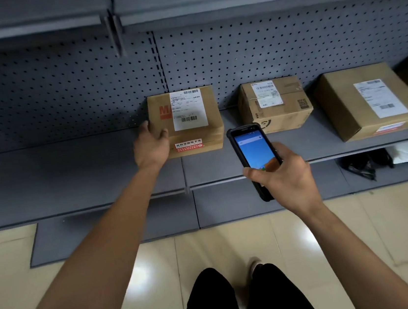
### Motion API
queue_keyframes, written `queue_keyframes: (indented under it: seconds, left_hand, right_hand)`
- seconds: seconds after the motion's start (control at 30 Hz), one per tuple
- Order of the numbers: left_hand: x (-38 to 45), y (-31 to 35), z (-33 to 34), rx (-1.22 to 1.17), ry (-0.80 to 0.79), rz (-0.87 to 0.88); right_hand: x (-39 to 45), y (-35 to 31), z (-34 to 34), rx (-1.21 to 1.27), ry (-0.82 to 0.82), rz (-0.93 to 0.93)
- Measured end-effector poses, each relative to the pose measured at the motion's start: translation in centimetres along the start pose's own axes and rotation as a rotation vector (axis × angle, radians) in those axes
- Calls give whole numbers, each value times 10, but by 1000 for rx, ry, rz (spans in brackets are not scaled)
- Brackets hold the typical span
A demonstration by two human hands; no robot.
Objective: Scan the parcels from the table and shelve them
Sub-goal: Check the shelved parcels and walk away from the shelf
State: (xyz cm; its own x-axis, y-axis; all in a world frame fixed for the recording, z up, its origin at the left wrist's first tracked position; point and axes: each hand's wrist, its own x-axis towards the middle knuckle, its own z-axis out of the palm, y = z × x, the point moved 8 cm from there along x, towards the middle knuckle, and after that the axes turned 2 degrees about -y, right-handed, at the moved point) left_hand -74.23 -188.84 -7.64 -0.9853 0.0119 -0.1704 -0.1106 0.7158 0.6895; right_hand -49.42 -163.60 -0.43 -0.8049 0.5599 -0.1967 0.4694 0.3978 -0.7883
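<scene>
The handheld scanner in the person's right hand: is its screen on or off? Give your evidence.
On. The scanner, gripped by the right hand, shows a lit blue screen with a pale bar near its top.

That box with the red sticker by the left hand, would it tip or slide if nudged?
The box with the red sticker sits flat and squat on the shelf, so it would probably slide, not tip. Its cardboard looks stiff. The left hand touches its side; weight cannot be judged.
</scene>
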Motion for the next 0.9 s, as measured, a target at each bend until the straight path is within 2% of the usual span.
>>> queue_keyframes:
  seconds: [0.17,0.47,0.6,0.9]
  left_hand:
    - [-49,44,-12,188,-69,202]
    - [-113,127,24,201,-276,376]
    - [-146,165,56,230,-345,454]
    - [-259,289,171,348,-534,761]
  right_hand:
    - [-25,-15,-24,-6,30,29]
    - [-62,-9,-85,45,145,69]
    - [-80,15,-126,93,215,117]
    - [-130,108,-255,231,438,238]
